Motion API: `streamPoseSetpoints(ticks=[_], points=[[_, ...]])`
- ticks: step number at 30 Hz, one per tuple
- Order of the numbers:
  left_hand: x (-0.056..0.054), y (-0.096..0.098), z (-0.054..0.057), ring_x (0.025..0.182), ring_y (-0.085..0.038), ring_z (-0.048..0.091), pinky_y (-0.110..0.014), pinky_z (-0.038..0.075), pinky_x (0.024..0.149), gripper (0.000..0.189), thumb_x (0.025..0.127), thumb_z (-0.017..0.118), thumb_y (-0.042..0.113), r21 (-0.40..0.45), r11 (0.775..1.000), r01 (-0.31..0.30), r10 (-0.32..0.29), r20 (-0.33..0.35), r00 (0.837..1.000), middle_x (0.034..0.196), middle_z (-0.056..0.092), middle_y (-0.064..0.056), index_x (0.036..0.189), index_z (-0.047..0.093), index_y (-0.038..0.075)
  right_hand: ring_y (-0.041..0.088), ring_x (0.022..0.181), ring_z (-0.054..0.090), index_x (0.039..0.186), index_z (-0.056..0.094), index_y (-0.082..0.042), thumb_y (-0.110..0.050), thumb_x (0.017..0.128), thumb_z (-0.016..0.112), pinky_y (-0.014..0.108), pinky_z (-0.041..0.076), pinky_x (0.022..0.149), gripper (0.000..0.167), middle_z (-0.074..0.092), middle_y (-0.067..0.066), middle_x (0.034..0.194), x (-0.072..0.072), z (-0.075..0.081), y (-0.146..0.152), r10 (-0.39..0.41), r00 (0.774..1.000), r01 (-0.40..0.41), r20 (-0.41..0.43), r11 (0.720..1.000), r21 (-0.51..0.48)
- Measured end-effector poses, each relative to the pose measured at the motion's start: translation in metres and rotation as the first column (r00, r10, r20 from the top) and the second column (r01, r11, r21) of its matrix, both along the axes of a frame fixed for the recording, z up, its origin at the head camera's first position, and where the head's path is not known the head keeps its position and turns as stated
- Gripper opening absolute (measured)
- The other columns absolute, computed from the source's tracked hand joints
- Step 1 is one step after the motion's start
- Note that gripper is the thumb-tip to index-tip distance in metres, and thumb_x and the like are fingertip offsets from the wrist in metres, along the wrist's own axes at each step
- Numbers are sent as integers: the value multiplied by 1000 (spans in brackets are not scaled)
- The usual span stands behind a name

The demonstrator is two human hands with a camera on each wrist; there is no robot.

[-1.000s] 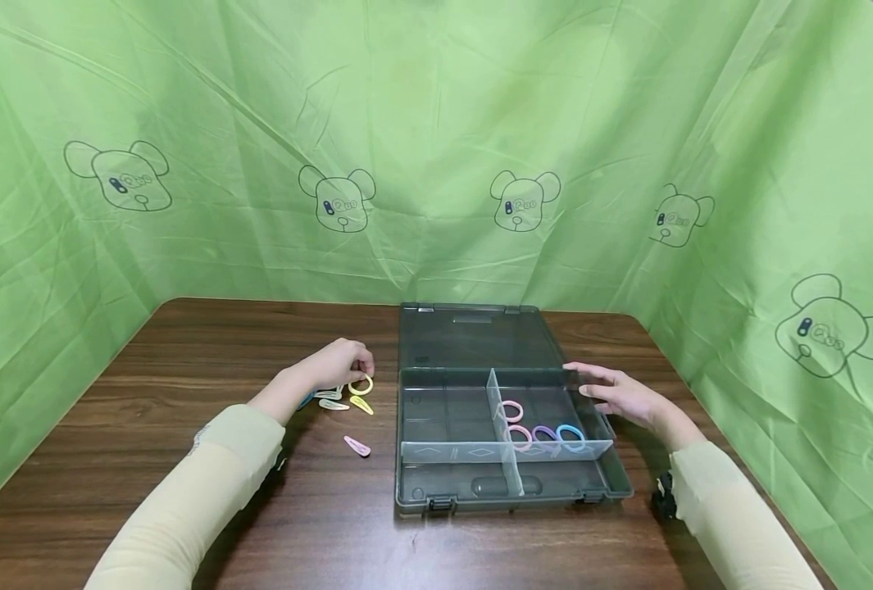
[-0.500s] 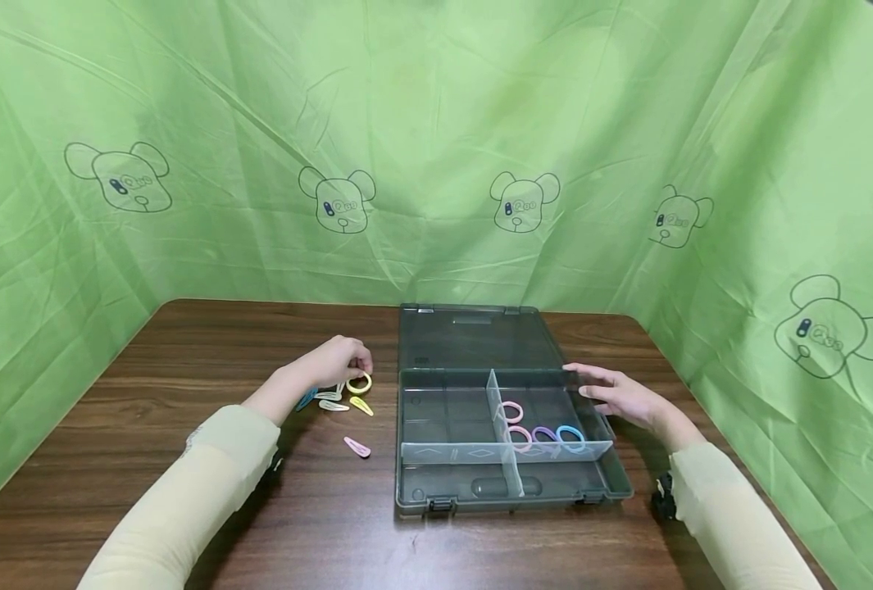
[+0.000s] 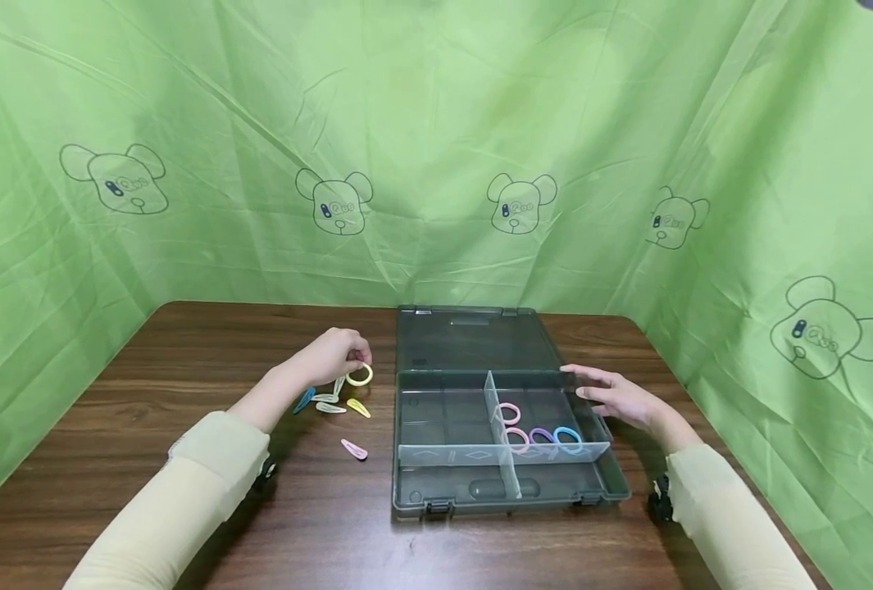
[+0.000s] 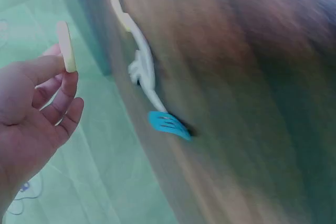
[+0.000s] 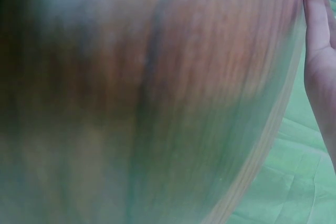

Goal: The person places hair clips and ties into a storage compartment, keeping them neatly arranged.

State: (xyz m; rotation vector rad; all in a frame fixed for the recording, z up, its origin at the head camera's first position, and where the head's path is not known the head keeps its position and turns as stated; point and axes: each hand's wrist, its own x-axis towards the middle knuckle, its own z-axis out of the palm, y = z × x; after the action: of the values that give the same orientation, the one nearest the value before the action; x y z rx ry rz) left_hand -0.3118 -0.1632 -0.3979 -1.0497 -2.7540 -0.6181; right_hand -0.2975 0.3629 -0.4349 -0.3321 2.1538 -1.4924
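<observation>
Between thumb and fingers, my left hand (image 3: 338,356) pinches a yellow hair tie (image 3: 360,375); in the left wrist view the hair tie (image 4: 66,46) shows edge-on. Just below that hand lie several snap hair clips: a blue clip (image 3: 304,399), white clips (image 3: 329,407) and a yellow clip (image 3: 358,407). Nearer the front is a pink clip (image 3: 353,450). My right hand (image 3: 616,399) rests with extended fingers at the right edge of a grey see-through divided box (image 3: 443,410). In its back right compartment are two pink hair ties (image 3: 510,414), a purple one (image 3: 542,437) and a blue one (image 3: 569,440).
The box's lid (image 3: 476,340) lies folded back toward the far table edge. Pale dividers (image 3: 451,455) split the box into compartments. A green curtain (image 3: 429,147) surrounds the back and sides of the brown wooden table (image 3: 318,524).
My left hand has lifted slightly with the yellow hair tie, away from the clips, uncovering more of the blue clip. My right hand has stayed at the box's edge.
</observation>
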Motion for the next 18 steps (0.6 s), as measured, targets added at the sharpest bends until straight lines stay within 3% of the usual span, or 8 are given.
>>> streamPoseSetpoints(ticks=[18], points=[[17, 30, 50, 74, -11, 56, -28, 48, 70, 12, 78, 71, 1, 5, 1000, 13, -13, -27, 1000, 78, 61, 2, 78, 67, 13, 16, 120, 49, 146, 32, -15, -19, 96, 53, 38, 49, 91, 54, 29, 18, 149, 0, 1, 0, 1, 1000, -1, 3, 1000, -13]])
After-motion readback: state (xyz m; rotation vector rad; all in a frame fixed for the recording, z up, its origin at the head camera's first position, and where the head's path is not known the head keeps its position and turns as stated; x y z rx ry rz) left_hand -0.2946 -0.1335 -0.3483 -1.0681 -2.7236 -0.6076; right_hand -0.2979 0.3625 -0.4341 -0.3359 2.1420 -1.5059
